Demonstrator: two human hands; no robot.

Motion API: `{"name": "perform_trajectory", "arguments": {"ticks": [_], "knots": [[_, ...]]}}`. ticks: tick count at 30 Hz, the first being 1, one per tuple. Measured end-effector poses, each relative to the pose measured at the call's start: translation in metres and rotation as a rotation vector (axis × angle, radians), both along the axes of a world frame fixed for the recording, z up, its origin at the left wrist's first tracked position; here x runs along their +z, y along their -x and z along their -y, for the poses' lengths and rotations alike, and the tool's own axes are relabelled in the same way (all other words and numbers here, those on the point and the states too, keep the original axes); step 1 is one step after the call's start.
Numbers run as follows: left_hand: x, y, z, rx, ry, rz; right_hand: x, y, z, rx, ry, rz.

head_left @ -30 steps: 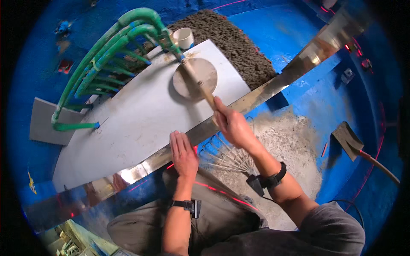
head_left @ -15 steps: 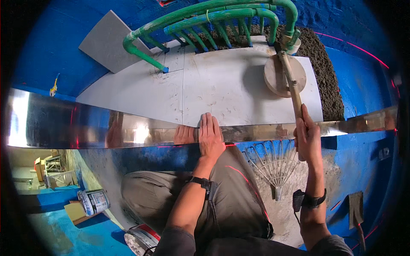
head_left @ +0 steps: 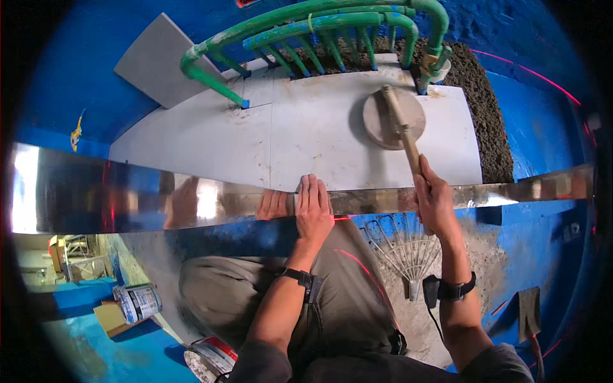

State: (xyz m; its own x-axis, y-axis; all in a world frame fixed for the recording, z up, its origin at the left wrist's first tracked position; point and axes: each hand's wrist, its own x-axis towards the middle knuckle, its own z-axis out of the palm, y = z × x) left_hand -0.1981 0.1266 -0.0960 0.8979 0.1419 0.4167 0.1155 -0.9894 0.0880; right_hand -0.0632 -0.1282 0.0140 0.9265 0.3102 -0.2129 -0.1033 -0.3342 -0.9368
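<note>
Straightedge pressed flat, mallet gripped over the tile

Straightedge (head_left: 191, 201), a long shiny metal bar, runs from 9 o'clock to 3 o'clock through the middle of the view, lying along the near edge of the pale grey floor tiles (head_left: 255, 137). The left hand (head_left: 313, 207) rests on it at the centre, palm down, fingers straight and together, pressing rather than clasping; its reflection shows in the metal just to 9 o'clock of it. The right hand (head_left: 434, 201) sits across the bar toward 3 o'clock, fingers wrapped tight around the wooden handle of a rubber mallet (head_left: 396, 118). The handle slants up toward 12 o'clock and the round mallet head lies on the right-hand tile.

Beyond the tiles, at 12 o'clock, green pipes (head_left: 332, 29) bend over in a row and drop to the floor. A strip of dark coarse mortar bed (head_left: 488, 127) borders the tiles at 2 o'clock. A loose grey tile (head_left: 159, 60) lies at 11 o'clock on the blue floor (head_left: 57, 83).

Nearer the person, a fan-shaped wire rake (head_left: 402, 246) lies on the grey screed at 5 o'clock, between the forearms. Both wrists carry black straps. A paint can (head_left: 137, 301) stands at 8 o'clock, and a trowel (head_left: 529, 313) lies at 4 o'clock.
</note>
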Motion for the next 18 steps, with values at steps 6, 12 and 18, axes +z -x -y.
{"name": "perform_trajectory", "arguments": {"ticks": [6,12,18], "knots": [[0.002,0.000,0.030,-0.086,0.042,-0.056,0.005,-0.007,0.017,0.067,0.002,-0.075],[0.000,-0.041,0.124,-0.203,0.150,-0.070,0.000,0.002,0.063,-0.016,0.076,-0.037],[-0.006,-0.050,0.148,-0.225,0.169,-0.040,0.036,0.008,0.076,-0.075,0.121,-0.098]]}}
